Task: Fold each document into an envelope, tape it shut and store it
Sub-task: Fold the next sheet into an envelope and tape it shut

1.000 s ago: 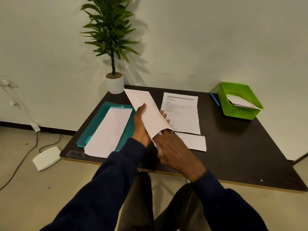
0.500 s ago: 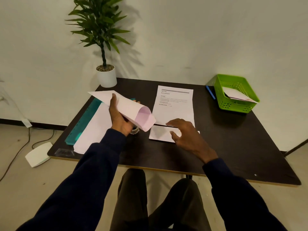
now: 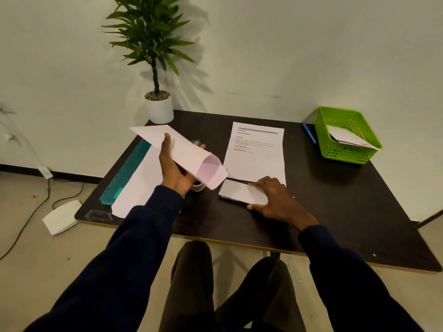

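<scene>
A potted plant [image 3: 159, 110] stands at the far left corner of the dark table [image 3: 335, 212], and a green basket [image 3: 345, 152] with white paper in it sits far right, a blue pen [image 3: 309, 133] just beside it. A teal folder [image 3: 125, 174] under a white sheet [image 3: 140, 185] lies left; a printed document [image 3: 257, 155] lies flat in the middle. A tape roll [image 3: 198, 187] is half hidden beneath the envelope [image 3: 189, 155]. The left hand [image 3: 175, 172] grips that envelope above the table, its mouth bulged open, pinkish inside. The folded document [image 3: 238, 193] lies flat near the mouth – the right hand [image 3: 276, 200] clasps its right end between thumb and fingers.
</scene>
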